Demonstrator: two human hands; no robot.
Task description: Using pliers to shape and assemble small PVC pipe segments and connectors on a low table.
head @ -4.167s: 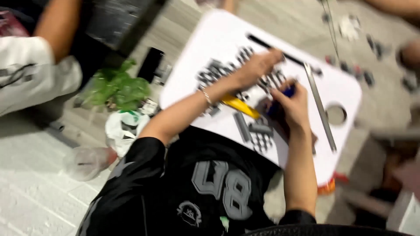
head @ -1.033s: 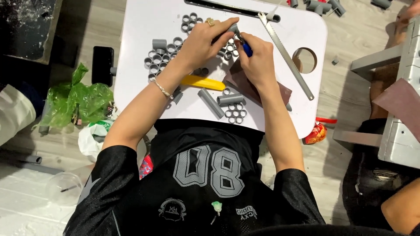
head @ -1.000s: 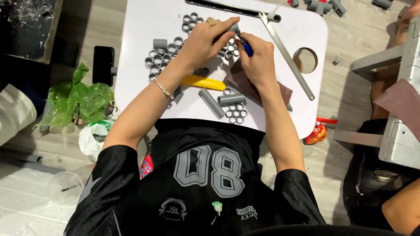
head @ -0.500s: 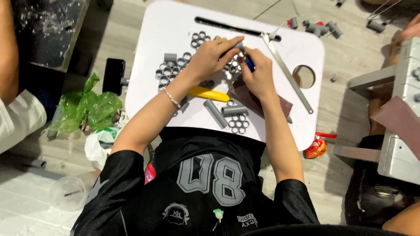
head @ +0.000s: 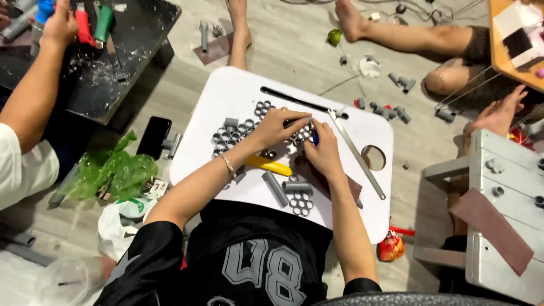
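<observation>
A white lap table [head: 226,93] carries clusters of short grey pipe rings [head: 232,136], loose grey pipe pieces [head: 286,190], a yellow tool [head: 269,165] and a metal ruler [head: 357,154]. My left hand [head: 277,127], a bracelet on its wrist, pinches a small dark-grey pipe piece [head: 296,121] at the middle of the table. My right hand [head: 324,152] meets it fingertip to fingertip and grips a small blue tool [head: 315,137]. Beneath both hands lies another ring cluster, partly hidden. A brown sheet shows under my right wrist.
At the left, another person's arm reaches over a black table [head: 113,68] with red and green tools. Bare legs lie at the top, with grey pipe bits [head: 396,85] scattered on the floor. A green bag [head: 113,170], a phone [head: 154,136], a plastic cup [head: 68,277] and a grey stool [head: 498,198] surround me.
The view has shifted so the lap table sits lower in the picture and more of the floor shows. My hands stay joined over the same ring cluster, barely moved.
</observation>
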